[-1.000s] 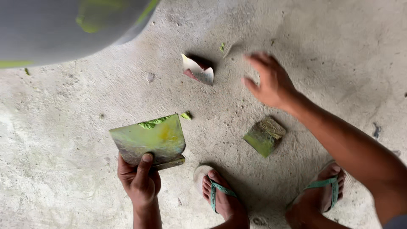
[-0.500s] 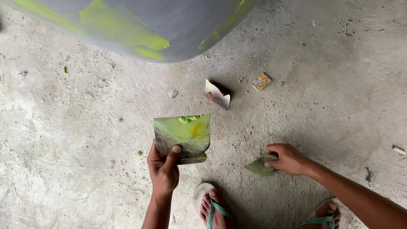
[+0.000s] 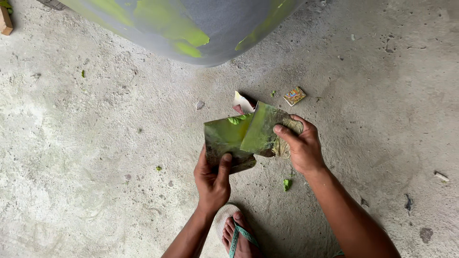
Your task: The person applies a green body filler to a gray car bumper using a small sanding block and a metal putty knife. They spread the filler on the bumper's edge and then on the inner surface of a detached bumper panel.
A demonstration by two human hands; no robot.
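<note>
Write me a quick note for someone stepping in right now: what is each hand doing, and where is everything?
Left hand: grips the larger green-smeared sheet by its lower edge, thumb on top.
Right hand: holds the smaller green-smeared sheet, overlapping the larger sheet's right side.
On the concrete floor: a small curled card just behind the sheets, a small colourful packet to the right, green flecks scattered about.
Big grey, green-streaked curved body sits ahead.
Done: both sheets are in hand. Left: I cannot tell.

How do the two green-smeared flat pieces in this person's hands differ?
The left hand holds the larger piece, lying squarer to the camera; the right hand holds the smaller piece, tilted on a corner and overlapping the larger piece's right edge. Both are flat, shiny and smeared green-yellow.
</note>
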